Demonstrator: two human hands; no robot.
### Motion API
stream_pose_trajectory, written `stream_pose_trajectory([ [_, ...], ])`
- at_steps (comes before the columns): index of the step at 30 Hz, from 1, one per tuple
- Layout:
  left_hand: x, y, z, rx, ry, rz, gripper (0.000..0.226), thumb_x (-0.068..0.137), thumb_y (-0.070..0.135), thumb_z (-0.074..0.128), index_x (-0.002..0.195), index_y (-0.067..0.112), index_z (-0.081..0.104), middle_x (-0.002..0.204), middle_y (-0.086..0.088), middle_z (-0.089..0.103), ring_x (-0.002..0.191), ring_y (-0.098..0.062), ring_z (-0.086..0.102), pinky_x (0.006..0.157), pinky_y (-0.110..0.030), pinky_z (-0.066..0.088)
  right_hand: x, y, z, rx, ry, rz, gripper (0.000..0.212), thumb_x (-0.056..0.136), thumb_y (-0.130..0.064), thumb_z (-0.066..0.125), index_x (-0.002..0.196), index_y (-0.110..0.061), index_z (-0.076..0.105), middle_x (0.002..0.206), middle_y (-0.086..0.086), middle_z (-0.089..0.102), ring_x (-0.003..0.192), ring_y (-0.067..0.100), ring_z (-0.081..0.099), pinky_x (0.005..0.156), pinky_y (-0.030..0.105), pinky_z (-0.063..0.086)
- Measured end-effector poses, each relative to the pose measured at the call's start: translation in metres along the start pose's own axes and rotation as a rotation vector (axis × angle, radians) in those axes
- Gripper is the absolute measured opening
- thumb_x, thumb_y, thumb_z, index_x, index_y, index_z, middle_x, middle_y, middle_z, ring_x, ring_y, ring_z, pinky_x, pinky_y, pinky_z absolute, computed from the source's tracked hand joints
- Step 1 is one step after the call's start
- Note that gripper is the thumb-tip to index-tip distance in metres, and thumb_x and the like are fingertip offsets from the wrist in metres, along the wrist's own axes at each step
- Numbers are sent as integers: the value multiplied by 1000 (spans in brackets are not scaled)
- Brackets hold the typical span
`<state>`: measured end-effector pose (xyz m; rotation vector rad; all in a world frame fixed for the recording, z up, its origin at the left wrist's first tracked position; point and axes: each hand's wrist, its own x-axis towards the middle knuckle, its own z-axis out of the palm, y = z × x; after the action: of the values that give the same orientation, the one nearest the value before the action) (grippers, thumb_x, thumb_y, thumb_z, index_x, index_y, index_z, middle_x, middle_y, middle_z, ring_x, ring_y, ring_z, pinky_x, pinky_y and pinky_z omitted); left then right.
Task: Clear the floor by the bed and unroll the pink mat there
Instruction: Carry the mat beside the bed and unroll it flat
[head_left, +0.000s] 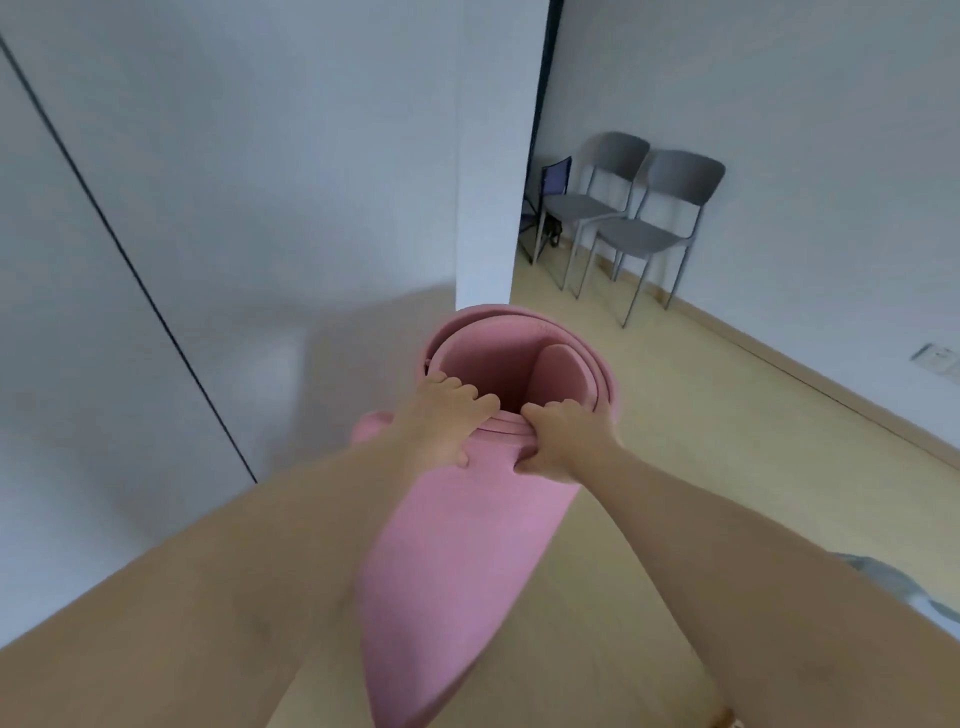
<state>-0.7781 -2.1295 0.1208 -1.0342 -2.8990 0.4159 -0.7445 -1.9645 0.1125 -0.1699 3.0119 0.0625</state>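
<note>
The pink mat (457, 561) is rolled into a loose tube and stands upright in front of me, its open top end facing the camera. My left hand (447, 415) grips the near rim of the roll, fingers hooked inside and thumb outside. Beside it, my right hand (563, 439) clamps the same rim, a little to the right. Both forearms reach in from the bottom of the view. The lower end of the roll runs out of view at the bottom. No bed is visible.
A white wall (234, 182) with a dark vertical seam stands at the left. Two grey chairs (649, 223) and a folded dark blue chair (553, 202) stand by the far right wall. Light wooden floor (701, 415) spreads to the right. A grey object (883, 577) peeks in at the right edge.
</note>
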Motion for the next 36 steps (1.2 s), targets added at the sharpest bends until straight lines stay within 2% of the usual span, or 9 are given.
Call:
stream_pose_trajectory([
  [8,136,56,-36,38,149,201,54,77,39,70,120,19,45,111,-1,58,105,-23,54,92,-30,34,10,121,-13,-14,22,318,30,80,-45,54,104,-28,48,104,-4,55,110,22,47,96,55,28],
  [14,254,70,-45,23,240,310,52,76,41,70,117,18,47,107,0,59,104,-23,56,90,-30,36,63,199,-26,48,-6,516,26,79,-37,58,101,-29,47,109,-3,54,116,23,43,99,64,26],
  [17,315,75,-54,-4,240,383,52,75,43,70,115,19,48,106,0,60,102,-23,56,89,-31,36,92,237,-33,65,-4,576,22,79,-35,58,95,-29,44,108,-3,54,116,23,43,98,63,28],
  [23,406,127,-75,18,288,527,52,76,36,71,118,18,46,111,-3,58,109,-25,54,91,-32,35,100,321,-27,153,7,768,31,81,-37,59,108,-27,49,111,-1,53,117,24,42,96,56,37],
  [28,482,201,-97,39,306,647,50,78,28,68,121,18,45,112,-4,57,110,-26,53,93,-32,34,90,411,-10,184,35,885,35,82,-37,60,114,-26,49,117,1,53,120,24,42,93,50,40],
  [36,618,342,-140,38,277,727,54,76,37,70,121,20,45,111,-4,58,109,-26,55,89,-32,36,74,600,2,161,44,948,35,82,-38,60,113,-26,49,115,1,54,118,23,43,91,47,35],
])
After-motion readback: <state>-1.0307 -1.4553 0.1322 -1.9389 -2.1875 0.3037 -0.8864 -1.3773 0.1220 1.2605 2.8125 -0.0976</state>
